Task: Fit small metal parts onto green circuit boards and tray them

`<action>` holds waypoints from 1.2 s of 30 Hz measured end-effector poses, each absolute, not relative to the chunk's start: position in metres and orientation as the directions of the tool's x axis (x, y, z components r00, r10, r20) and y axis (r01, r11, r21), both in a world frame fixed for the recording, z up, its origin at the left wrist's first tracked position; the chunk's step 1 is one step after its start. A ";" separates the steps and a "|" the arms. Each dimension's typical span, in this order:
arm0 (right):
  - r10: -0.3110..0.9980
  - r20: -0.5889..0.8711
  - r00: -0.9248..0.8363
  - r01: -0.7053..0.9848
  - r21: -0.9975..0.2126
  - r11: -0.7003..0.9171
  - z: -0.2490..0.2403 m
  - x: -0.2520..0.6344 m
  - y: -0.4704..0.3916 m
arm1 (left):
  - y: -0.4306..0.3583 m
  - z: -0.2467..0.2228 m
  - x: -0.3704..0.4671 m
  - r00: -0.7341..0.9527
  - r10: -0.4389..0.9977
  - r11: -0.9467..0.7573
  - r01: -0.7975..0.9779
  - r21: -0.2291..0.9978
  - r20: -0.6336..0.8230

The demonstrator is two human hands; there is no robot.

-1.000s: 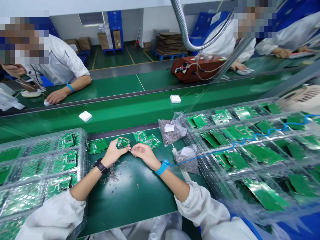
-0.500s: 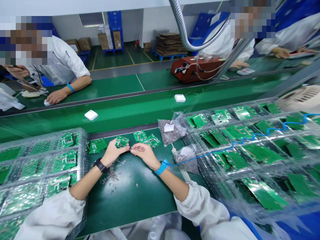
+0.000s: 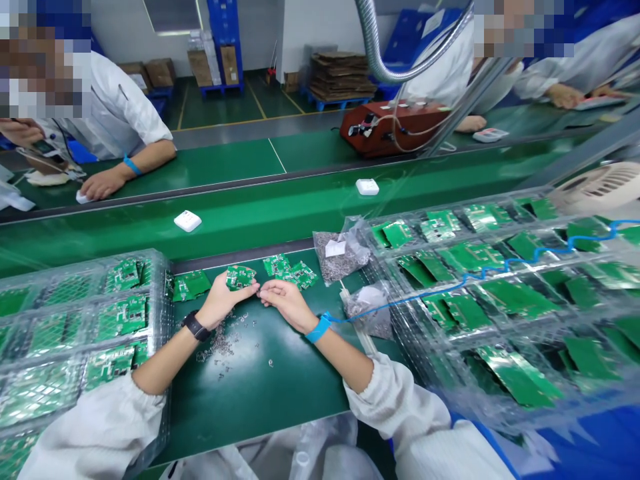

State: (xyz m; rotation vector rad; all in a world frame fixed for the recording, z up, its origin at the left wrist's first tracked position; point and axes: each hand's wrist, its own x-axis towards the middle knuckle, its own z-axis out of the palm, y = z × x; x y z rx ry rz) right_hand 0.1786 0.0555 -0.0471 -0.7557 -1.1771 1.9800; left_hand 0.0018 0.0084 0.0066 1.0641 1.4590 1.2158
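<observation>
Near the far edge of the worktop (image 3: 295, 387), the left hand (image 3: 223, 300) grasps a green circuit board (image 3: 240, 276), thumb toward its near side; the right hand (image 3: 287, 303) has its fingertips pinched together just beside the board, though whether they hold anything is too small to tell. The board should be light and stiff, smooth enough to slip a little, its soldered components fragile, so it is best taken by its bare edges. It looks thin, flat and roughly rectangular, dotted with pale and dark components. Nearer the worktop's left edge lie shiny metal bits (image 3: 220, 343), small and hard-looking. Toward the far right corner sits a crinkled clear plastic bag (image 3: 327, 267) of similar grey pieces. Clear, ridged plastic trays (image 3: 161, 313) of boards flank the left and right edges
</observation>
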 end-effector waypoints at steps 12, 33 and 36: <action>0.838 -0.138 -0.528 -0.293 -0.896 -0.333 -0.048 0.178 0.056 | 0.010 0.007 -0.005 -0.095 0.995 0.043 0.495 0.868 0.004; 0.873 -0.025 -0.487 -0.212 -0.966 -0.146 -0.047 0.181 0.054 | 0.002 0.003 -0.003 0.143 0.984 -0.180 0.819 0.545 0.110; 0.874 -0.039 -0.485 -0.202 -0.967 -0.155 -0.047 0.181 0.054 | 0.002 0.002 -0.002 0.134 0.982 -0.184 0.816 0.548 0.131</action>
